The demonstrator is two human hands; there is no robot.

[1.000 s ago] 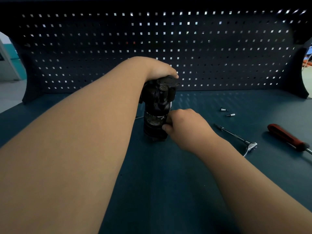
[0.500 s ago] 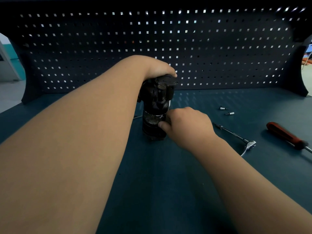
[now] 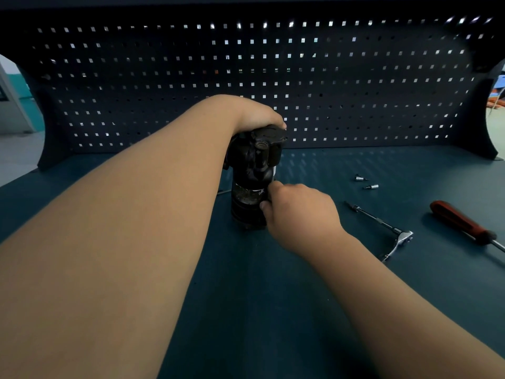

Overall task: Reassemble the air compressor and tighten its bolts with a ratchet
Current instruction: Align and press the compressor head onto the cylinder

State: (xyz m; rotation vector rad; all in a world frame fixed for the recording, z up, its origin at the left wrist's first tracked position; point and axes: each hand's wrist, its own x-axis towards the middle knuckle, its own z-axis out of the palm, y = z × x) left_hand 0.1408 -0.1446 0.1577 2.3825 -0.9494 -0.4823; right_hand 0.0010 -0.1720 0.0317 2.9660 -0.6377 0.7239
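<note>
The air compressor (image 3: 252,187) stands upright on the bench (image 3: 246,296). The left hand (image 3: 254,113) grips its top, and the right hand (image 3: 297,212) curls against its lower right side (any pinch is hidden) — ratchet (image 3: 382,228) and 2 bits (image 3: 360,178) lie right.

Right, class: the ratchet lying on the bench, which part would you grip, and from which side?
Probably the ratchet by its short shiny handle, from above on the near side: it lies flat, handle pointing toward you, thin bar running away.

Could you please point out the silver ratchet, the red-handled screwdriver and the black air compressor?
Silver metal ratchet (image 3: 404,237): head view, its shiny head.
Red-handled screwdriver (image 3: 460,222): head view, middle of handle.
Black cylindrical air compressor (image 3: 246,214): head view, lower body.
</note>
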